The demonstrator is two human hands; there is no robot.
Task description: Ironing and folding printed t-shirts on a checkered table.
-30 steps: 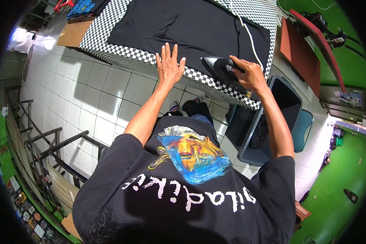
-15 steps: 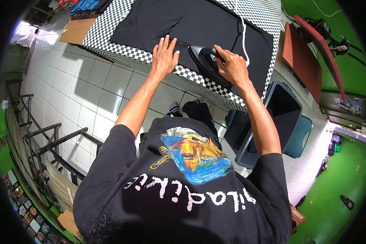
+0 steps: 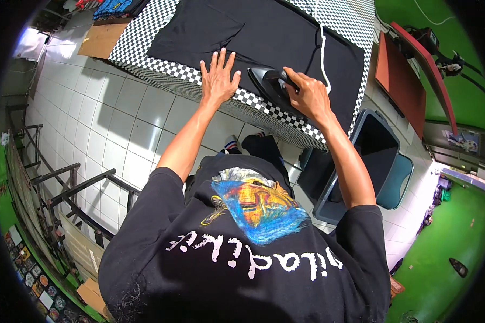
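A black garment [image 3: 285,37] lies spread over a table with a black-and-white checkered cover [image 3: 140,40]. Creases show in the cloth at its left part. My right hand [image 3: 309,96] is wrapped round the handle of a clothes iron [image 3: 268,86], which rests on the garment close to the table's near edge, its tip toward the left. From the iron a white cord [image 3: 323,54] runs away across the cloth. My left hand [image 3: 219,78] lies flat at the garment's near edge, left of the iron, fingers spread and holding nothing.
Folded clothes [image 3: 116,7] lie at the far left corner above a brown cardboard piece [image 3: 103,39]. Right of the table are a dark plastic bin [image 3: 374,145], a green stool seat [image 3: 396,180] and a machine with reddish boards [image 3: 401,81]. A black metal frame [image 3: 86,188] stands behind left.
The iron's tip has slid slightly down toward the near edge, my right hand staying round its handle. My left hand remains flat, its fingers spread a little wider.
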